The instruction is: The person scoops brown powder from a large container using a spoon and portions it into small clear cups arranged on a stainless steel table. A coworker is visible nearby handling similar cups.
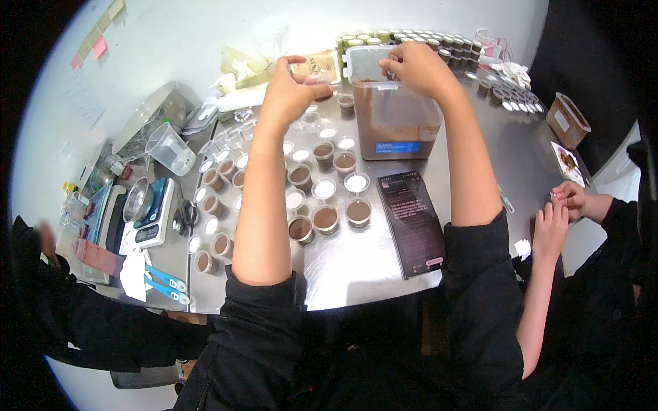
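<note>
My left hand (290, 92) holds a small clear plastic cup (323, 92) with dark brown contents, near the tall food container. Over the mouth of the clear plastic food container (398, 120), my right hand (406, 67) is closed around something mostly hidden by its fingers. Brown contents fill much of that container. Filled cups such as a brown-filled plastic cup (325, 218) stand in rows on the steel table (349, 267), with white lids (324, 189) beside or attached to them. One more filled cup (346, 105) stands just left of the container.
A smartphone (411, 226) lies right of the cups. Kitchen scales (149, 231), scissors (186, 216) and a plastic jug (172, 149) are at left. Stacked lidded cups (455, 46) stand behind, with a brown-filled tub (568, 120) at right. Another person's hands (555, 210) are at the right edge.
</note>
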A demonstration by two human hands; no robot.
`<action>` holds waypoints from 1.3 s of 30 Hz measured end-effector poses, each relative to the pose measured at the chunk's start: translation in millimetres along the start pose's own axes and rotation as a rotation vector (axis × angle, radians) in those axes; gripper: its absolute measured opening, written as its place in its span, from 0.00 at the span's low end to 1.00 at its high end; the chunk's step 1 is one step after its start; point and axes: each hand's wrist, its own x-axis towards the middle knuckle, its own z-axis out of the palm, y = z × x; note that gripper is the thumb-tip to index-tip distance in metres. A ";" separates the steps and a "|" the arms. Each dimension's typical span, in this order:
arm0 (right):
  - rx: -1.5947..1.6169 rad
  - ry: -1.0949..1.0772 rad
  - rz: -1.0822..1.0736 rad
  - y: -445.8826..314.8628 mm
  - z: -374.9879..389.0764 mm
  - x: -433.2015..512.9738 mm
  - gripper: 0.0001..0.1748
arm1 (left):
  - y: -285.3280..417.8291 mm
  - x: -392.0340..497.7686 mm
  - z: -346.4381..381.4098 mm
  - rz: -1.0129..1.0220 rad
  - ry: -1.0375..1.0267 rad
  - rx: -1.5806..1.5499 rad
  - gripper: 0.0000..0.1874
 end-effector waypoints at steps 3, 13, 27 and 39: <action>-0.024 0.010 0.008 -5.3 -1.2 -1.9 0.16 | -9.7 0.2 0.8 -0.027 -0.019 0.089 0.36; 0.015 0.003 -0.029 -3.4 -0.9 -3.9 0.15 | -53.5 19.5 22.6 -0.046 -0.192 0.289 0.35; 0.327 -0.028 -0.014 -2.5 -9.8 1.5 0.13 | -2.9 5.6 5.6 0.070 -0.029 0.004 0.39; 0.488 0.094 0.087 -13.2 -28.3 -4.9 0.12 | 8.7 6.7 2.4 0.061 0.074 -0.162 0.34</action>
